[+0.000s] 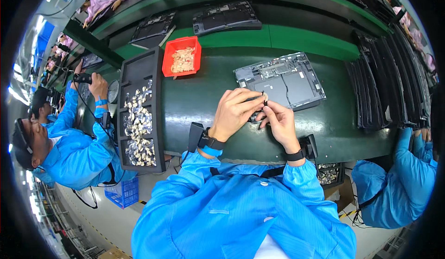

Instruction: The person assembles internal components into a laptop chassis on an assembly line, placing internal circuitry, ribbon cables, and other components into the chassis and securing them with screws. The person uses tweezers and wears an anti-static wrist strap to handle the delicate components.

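Observation:
My left hand (237,113) and my right hand (281,123) meet over the near edge of an opened laptop base (278,89). Between their fingertips is a small black and pale part (265,99), pinched from both sides; its exact kind is too small to make out. The laptop base lies on the green bench with its battery and circuit board exposed, and a black cable crosses the battery. My fingers hide its near left corner.
A black compartment tray (123,140) of small pale and dark pieces lies left, near a red bin (198,57) of flat tan pieces. Laptop bases (227,18) rest on the back ledge. A row of black panels (389,83) stands right. Co-workers in blue (79,159) flank me.

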The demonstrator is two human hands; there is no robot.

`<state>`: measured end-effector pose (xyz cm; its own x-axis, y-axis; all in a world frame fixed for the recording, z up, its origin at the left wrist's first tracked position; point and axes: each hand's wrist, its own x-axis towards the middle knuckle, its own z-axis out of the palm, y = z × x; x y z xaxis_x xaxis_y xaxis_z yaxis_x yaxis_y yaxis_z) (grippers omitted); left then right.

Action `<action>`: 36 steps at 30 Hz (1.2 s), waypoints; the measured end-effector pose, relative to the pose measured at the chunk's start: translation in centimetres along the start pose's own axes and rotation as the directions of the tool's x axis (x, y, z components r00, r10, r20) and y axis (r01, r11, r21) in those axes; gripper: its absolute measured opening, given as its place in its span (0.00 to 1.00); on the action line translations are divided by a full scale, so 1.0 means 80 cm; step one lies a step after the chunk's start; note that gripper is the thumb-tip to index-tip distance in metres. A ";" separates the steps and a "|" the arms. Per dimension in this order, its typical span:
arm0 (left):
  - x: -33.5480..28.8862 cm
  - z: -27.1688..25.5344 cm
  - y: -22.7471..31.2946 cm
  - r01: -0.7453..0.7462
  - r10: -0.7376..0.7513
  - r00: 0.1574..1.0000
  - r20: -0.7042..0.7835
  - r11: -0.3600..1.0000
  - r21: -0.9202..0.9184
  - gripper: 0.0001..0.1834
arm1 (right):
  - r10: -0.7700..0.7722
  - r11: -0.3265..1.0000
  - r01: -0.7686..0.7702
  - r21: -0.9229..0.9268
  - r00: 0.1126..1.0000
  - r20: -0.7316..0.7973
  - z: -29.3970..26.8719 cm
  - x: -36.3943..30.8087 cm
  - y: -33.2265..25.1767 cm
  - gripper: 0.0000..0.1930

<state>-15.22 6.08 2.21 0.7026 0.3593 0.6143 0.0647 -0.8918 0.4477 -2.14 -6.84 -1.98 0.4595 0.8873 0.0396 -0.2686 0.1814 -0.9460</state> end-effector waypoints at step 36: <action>0.018 -0.043 -0.017 -0.181 0.212 0.942 0.261 0.974 -0.137 0.08 | -0.028 0.929 0.066 -0.364 0.994 0.110 0.000 -0.011 -0.006 0.09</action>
<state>-16.72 8.76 4.72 0.8605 0.0778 0.5035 -0.1611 -0.8960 0.4138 -2.41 -7.72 -1.56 0.3709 0.9231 0.1012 0.0894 0.0730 -0.9933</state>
